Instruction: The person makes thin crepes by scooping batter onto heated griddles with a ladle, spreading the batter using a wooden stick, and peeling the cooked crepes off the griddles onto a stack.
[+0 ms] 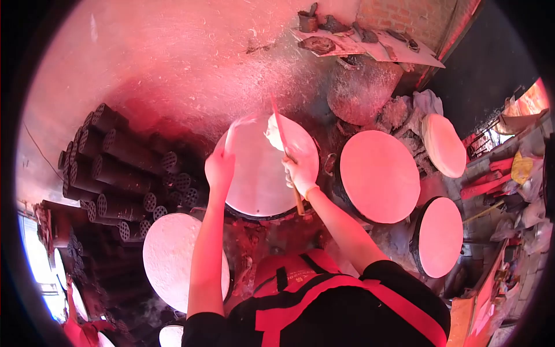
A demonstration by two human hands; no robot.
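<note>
My left hand (220, 168) is closed over the left part of a large round pale plate (260, 179); what it grips is too blurred to make out. My right hand (298, 172) is wrapped round a long thin stick (299, 202), whose blade-like upper part reaches across the plate's upper right. Beside that blade lies a white lump (273, 134), partly hidden by it. Both hands are above the plate, apart from each other.
Perforated dark cylinders (124, 150) are stacked at the left. Other round pale discs stand at the right (380, 176), far right (439, 237) and lower left (184, 260). A thicker pale disc (443, 144) leans behind. A cluttered shelf (376, 53) is at the top.
</note>
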